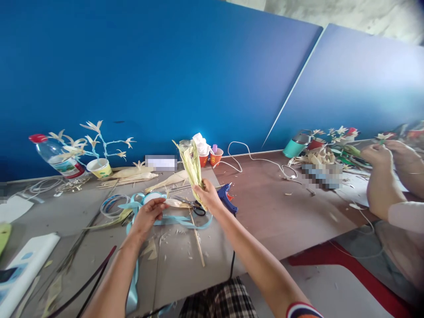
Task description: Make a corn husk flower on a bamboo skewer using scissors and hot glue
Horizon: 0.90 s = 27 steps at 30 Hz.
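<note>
My right hand (pixel 206 194) is wrapped round the lower end of a bundle of pale green corn husks (pixel 191 164), which stands nearly upright. My left hand (pixel 150 215) is closed, its fingertips at the end of a small dry husk piece (pixel 177 203); whether it grips that piece is hidden. Light blue ribbon (pixel 179 220) lies beside and behind my left hand. Between my hands are black-handled scissors (pixel 199 211), partly covered. A blue glue gun (pixel 227 198) rests just right of my right hand, and a thin stick (pixel 198 243) lies in front.
Along the blue partition (pixel 165 75) stand a plastic bottle (pixel 62 159), a yellow cup (pixel 99 168) with husk flowers, and red paper cups (pixel 216 157). A wire coil (pixel 114 206) lies left. At right, another person's hands (pixel 377 157) hold a flower near a green can (pixel 295 145).
</note>
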### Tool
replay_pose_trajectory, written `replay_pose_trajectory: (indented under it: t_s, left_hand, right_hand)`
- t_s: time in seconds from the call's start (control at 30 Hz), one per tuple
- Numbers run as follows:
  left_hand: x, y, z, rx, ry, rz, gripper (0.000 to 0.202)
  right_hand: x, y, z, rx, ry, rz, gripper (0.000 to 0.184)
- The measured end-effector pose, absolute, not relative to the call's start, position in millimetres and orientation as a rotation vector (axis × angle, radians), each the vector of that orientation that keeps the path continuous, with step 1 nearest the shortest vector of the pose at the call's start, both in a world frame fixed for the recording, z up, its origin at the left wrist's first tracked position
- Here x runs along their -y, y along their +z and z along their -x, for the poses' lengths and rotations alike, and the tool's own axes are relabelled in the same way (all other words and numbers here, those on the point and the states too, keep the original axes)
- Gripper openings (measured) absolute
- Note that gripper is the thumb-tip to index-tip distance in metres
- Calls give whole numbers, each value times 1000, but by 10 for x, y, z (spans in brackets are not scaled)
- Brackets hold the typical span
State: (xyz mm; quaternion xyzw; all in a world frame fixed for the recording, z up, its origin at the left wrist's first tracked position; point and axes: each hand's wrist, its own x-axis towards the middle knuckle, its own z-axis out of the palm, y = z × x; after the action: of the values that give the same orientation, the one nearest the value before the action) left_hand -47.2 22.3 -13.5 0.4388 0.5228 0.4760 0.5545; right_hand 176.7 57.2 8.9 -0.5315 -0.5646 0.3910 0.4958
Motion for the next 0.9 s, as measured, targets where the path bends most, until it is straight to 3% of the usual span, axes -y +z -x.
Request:
replay_pose_trajectory:
  t_s: [0.13,0.37,0.5,0.57,0.67,0.8,0.9]
  left_hand:
    - [-245,-172,495,-1209,1138,-1059,45]
    - [-216,-164,492,-1231,1137,-1101,41]
    - [-203,-159,471,-1287,1114,-1161,40]
    - [-205,-161,464,-1301,1108,-1159,40]
    - [-213,-165,455,-1310,1119,-1155,38]
    - [-219,-167,426,-1365,1103,-1201,33]
    - [-207,-161,391,-1420,1077,-1244,34]
  right_hand:
    - [-781,108,-1865,1569,625,1482,23]
    - [-1076,22,-1911,1674,375,1820,58]
    - [-1064,-16,-1825,1717,140,1834,66]
    - [-1032,26,-1765,1690,25,1763,58]
    - [-1028,114,-1686,1764,78,1594,28]
    - [-1111,129,-1623,1851,265,1444,23]
    - [-1149,71,-1589,1774,257,1332,9]
